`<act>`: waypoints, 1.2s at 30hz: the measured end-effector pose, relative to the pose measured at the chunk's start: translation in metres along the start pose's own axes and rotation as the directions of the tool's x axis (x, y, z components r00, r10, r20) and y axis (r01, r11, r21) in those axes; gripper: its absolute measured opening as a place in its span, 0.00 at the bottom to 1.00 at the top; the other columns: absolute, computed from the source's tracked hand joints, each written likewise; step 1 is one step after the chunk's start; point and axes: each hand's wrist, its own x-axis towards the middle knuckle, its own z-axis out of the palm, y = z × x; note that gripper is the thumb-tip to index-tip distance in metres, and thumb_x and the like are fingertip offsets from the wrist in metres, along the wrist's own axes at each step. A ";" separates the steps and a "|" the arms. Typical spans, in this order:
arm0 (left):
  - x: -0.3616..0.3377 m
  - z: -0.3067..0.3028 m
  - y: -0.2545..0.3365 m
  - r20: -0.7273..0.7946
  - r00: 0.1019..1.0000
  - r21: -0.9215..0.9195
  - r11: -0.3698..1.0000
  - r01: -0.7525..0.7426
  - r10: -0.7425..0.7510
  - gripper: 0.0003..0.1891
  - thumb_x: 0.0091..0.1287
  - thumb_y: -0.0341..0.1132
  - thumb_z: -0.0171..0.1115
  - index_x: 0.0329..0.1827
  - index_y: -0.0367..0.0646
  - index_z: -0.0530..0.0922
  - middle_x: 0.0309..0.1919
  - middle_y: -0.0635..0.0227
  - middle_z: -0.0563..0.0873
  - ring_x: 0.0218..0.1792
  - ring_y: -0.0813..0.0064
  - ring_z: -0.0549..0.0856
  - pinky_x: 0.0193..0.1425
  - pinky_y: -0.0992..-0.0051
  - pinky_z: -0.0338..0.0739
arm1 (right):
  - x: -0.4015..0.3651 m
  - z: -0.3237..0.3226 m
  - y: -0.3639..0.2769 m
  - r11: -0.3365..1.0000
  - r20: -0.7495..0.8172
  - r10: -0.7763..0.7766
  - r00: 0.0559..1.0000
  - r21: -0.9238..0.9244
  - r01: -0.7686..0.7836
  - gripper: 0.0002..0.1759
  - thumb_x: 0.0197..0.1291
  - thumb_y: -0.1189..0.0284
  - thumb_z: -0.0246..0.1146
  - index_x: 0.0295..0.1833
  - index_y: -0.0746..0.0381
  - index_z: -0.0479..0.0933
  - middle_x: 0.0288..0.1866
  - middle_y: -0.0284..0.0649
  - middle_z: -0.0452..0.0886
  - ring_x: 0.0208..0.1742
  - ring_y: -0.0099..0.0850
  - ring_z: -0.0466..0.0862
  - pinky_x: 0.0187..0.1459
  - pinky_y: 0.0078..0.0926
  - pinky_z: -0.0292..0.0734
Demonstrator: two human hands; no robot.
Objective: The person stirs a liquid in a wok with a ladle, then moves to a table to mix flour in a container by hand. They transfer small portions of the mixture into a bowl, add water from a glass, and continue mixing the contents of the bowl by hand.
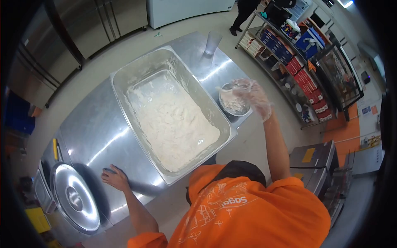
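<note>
Stainless steel is covering the middle of the frame: a worktable is stretching from the lower left to the upper centre, and a deep rectangular pan is sitting on it. A pale, lumpy mixture is spreading over the bottom of the pan, lying thickest toward the lower part, while smears of it are clinging to the walls. Right of the pan, near the table's edge, a small metal bowl is holding white powder.

The right hand, wearing a clear plastic glove, is reaching over the bowl at the right of centre — its fingers are bending down toward the powder, and I cannot tell whether they are pinching any. The left hand, bare, is resting on the tabletop at the lower left, its fingers lying slightly spread and gripping nothing.

Just left of that hand, a round metal lid is lying near a yellow-handled tool. A clear cup is standing beyond the pan, at the upper centre. In the upper right, a shelf rack is carrying rows of boxes — and a person in dark trousers is standing beside it
</note>
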 end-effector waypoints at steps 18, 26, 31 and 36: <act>0.005 -0.006 0.004 -0.017 0.999 -0.074 0.997 0.037 -0.038 0.25 0.70 0.47 0.55 0.57 0.32 0.72 0.51 0.46 0.72 0.55 0.49 0.69 0.61 0.55 0.66 | 0.040 0.147 0.025 0.955 0.544 0.181 0.819 -0.296 -0.014 0.34 0.57 0.64 0.71 0.65 0.68 0.70 0.57 0.50 0.80 0.52 0.35 0.83 0.52 0.29 0.79; 0.003 -0.005 -0.003 -0.001 0.998 -0.068 0.995 0.068 -0.069 0.24 0.69 0.47 0.57 0.56 0.34 0.72 0.49 0.50 0.72 0.53 0.52 0.70 0.61 0.57 0.67 | -0.014 0.234 0.149 0.131 0.863 0.143 0.485 -0.502 0.855 0.38 0.53 0.61 0.68 0.67 0.63 0.66 0.61 0.69 0.70 0.61 0.59 0.74 0.62 0.49 0.72; 0.009 -0.008 -0.001 0.008 0.995 -0.096 0.991 0.095 -0.095 0.24 0.69 0.48 0.56 0.57 0.35 0.72 0.50 0.52 0.72 0.53 0.54 0.70 0.61 0.59 0.68 | -0.002 0.238 0.088 0.609 0.869 0.363 0.337 -0.495 0.620 0.25 0.54 0.66 0.66 0.56 0.67 0.73 0.48 0.57 0.79 0.54 0.53 0.79 0.58 0.44 0.74; 0.007 -0.007 -0.003 0.016 0.995 -0.085 0.992 0.097 -0.096 0.25 0.69 0.49 0.56 0.58 0.36 0.72 0.50 0.52 0.72 0.54 0.54 0.70 0.61 0.59 0.68 | -0.013 0.260 0.110 0.298 0.884 -0.407 0.230 -0.110 0.948 0.23 0.55 0.67 0.65 0.54 0.69 0.74 0.35 0.53 0.80 0.44 0.50 0.82 0.52 0.40 0.78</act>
